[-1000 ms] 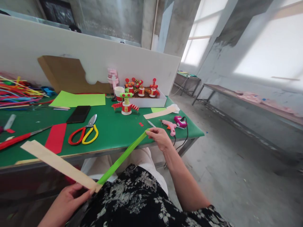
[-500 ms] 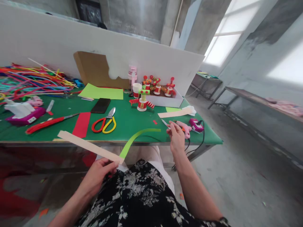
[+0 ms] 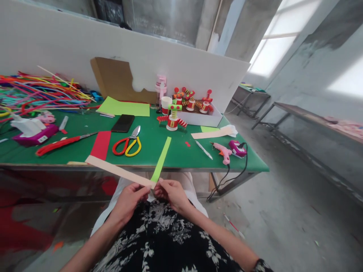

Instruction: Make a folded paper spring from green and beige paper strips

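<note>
At the lower centre of the frame, the left hand is pinching a beige strip near its right end, the length slanting to the upper left. A green strip is rising from that corner, leaning rightward. The right hand, nearer the green, is keeping narrowed fingertips there (whether they're gripping, I can't tell).

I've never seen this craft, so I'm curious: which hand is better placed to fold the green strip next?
Probably the right hand: it is close beside the near end of the green strip, where the strips meet, while the left hand holds the beige strip.
</note>
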`<state>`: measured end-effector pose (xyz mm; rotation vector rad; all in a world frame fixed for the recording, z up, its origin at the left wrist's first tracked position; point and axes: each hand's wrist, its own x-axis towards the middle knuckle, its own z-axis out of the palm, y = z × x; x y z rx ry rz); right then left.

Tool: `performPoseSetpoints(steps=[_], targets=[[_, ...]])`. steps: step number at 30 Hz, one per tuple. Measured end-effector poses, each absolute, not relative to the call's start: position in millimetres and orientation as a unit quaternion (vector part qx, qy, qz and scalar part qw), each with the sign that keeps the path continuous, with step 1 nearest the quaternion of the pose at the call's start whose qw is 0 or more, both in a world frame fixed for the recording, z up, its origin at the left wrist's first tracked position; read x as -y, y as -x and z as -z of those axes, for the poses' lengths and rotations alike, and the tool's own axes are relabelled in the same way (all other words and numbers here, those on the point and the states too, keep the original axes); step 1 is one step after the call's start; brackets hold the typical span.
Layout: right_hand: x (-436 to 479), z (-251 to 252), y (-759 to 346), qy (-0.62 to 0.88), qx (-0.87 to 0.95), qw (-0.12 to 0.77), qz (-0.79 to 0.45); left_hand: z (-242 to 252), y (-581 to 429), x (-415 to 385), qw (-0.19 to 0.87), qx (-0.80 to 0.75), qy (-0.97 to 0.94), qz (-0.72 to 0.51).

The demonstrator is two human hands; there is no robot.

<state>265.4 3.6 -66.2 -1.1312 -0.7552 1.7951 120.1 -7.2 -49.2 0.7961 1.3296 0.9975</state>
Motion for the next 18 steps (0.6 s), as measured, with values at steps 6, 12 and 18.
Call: performPoseSetpoints(steps=[6,12,18], targets=[[-0.9,65.2,-274.3,0.499,0.374,0.43,-0.653,49.7,-124.7,6.7,0.596,-0.577,-0.376,-0.413],[-1.6,65.1,-278.2,0.517,0.428,0.421,-0.61,51.5,-127.1,7.5,0.617,-0.554,-0.382,-0.408],[-1.5,64.8,-274.8,0.491,0.421,0.421,-0.636,61.8,-122.8,7.8,0.601,-0.552,-0.383,-0.433]])
